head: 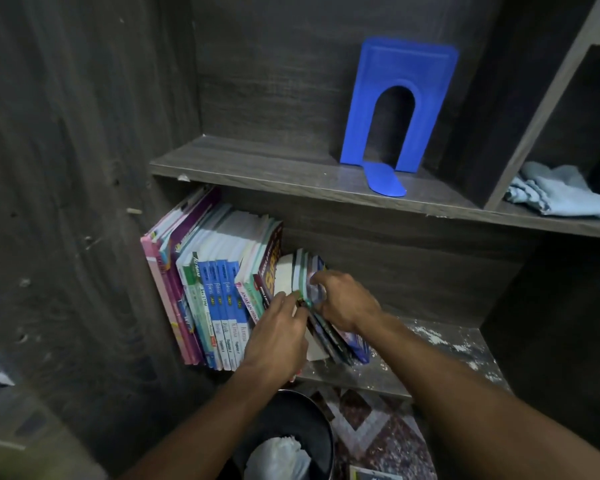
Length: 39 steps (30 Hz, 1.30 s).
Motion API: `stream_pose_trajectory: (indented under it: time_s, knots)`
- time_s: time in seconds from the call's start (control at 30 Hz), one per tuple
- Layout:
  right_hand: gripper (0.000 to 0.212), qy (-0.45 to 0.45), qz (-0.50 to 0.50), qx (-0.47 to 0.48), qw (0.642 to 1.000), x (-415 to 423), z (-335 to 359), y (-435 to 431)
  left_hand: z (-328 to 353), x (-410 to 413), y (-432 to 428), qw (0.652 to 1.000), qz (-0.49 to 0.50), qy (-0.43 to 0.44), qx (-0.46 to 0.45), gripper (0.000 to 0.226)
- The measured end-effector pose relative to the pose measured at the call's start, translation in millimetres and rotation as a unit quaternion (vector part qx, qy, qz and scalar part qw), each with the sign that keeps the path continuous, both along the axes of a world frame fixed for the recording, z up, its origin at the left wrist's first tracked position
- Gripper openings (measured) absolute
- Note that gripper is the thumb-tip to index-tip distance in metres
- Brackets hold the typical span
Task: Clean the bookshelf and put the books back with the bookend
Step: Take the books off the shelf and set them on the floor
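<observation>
Gripping perhaps four small books (pixel 301 268), right hand (pixel 349 303); left hand (pixel 278 337) touching; one bookend (pixel 362 98).

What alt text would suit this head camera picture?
The right hand grips a small leaning batch of books, the left hand touching them, beside a row of colourful paperbacks on the lower dark wooden shelf. A blue bookend stands on the shelf above, a pale blue cloth to its right.

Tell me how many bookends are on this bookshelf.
1. The blue bookend stands upright on the upper shelf, above the books. Another could be hidden behind those books.
</observation>
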State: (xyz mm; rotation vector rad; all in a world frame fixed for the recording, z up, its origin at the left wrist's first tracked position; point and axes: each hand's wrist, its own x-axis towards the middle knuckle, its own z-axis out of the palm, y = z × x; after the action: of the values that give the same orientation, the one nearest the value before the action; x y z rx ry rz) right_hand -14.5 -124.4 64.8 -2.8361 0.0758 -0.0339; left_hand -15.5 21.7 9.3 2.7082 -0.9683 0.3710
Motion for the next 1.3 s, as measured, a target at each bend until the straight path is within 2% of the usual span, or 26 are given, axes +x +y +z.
stream_pose_trajectory:
  time_s: [0.17, 0.4, 0.53, 0.77, 1.13, 1.3]
  knots:
    - [0.056, 0.009, 0.013, 0.011, 1.000, 17, -20, 1, -8, 1, 4, 0.999, -0.013, 0.041, -0.019, 0.053]
    - [0.069, -0.006, 0.026, 0.051, 0.998, 22, -36, -6, -15, 3, 6, 0.997, -0.009, 0.074, -0.027, 0.063]
    - [0.069, -0.015, 0.030, 0.066, 0.997, 21, -38, -9, -16, 2, 5, 0.997, -0.010, 0.065, -0.030, 0.058]
    - [0.063, -0.045, 0.042, 0.048, 0.997, 19, -41, -10, -17, 0, 4, 0.992, 0.000, 0.075, -0.105, 0.059]
    - [0.056, -0.066, 0.041, 0.038, 0.996, 17, -44, -11, -22, 0, 3, 0.990, 0.003, 0.081, -0.113, 0.061]
    - [0.060, -0.067, 0.021, 0.011, 0.997, 19, -46, -9, -20, -2, 4, 0.991, 0.004, 0.076, -0.109, 0.059]
